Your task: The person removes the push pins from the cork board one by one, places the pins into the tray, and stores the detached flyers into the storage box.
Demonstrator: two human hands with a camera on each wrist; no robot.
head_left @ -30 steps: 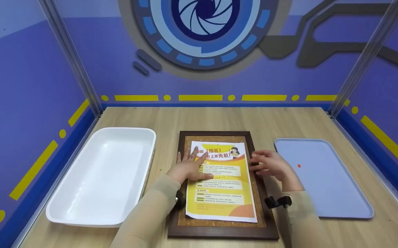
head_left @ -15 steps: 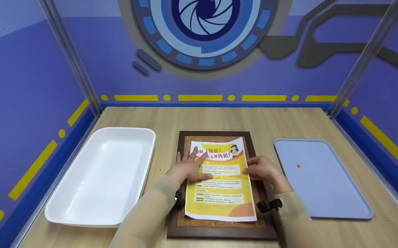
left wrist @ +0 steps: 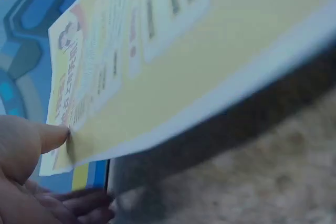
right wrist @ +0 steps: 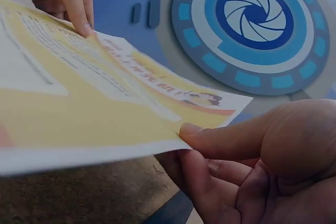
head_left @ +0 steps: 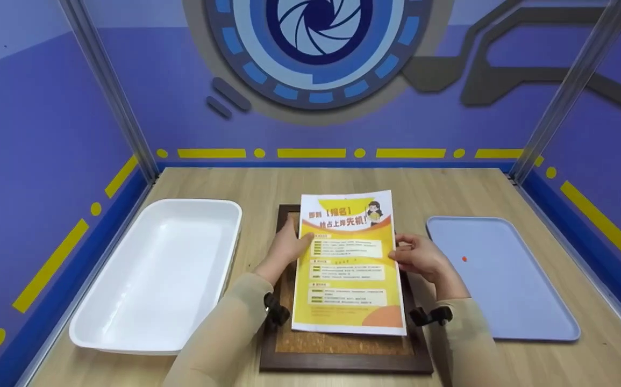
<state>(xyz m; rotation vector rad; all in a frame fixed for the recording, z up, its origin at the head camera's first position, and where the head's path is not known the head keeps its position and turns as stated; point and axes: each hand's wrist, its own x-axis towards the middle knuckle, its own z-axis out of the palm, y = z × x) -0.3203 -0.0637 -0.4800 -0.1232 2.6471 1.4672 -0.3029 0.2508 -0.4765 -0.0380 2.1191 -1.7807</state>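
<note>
A yellow and white printed flyer [head_left: 348,269] is raised above a brown-framed cork board [head_left: 342,344], its far end tipped up. My left hand [head_left: 286,244] holds its left edge, the thumb on the printed face and the fingers below. On the opposite edge, my right hand [head_left: 423,260] pinches the sheet between thumb and fingers. The right wrist view shows this pinch closely, with the flyer [right wrist: 105,108] slightly bowed. Cork shows beneath the lifted sheet in both wrist views.
A white deep tray [head_left: 159,279] stands to the left of the board. To the right lies a flat light-blue tray [head_left: 514,285] bearing a small orange-red dot [head_left: 464,259]. Purple printed walls [head_left: 310,134] enclose the wooden table.
The flyer has come up off the cork board and moved away from me. My left hand went from lying spread on it to gripping its left edge; my right hand took the right edge.
</note>
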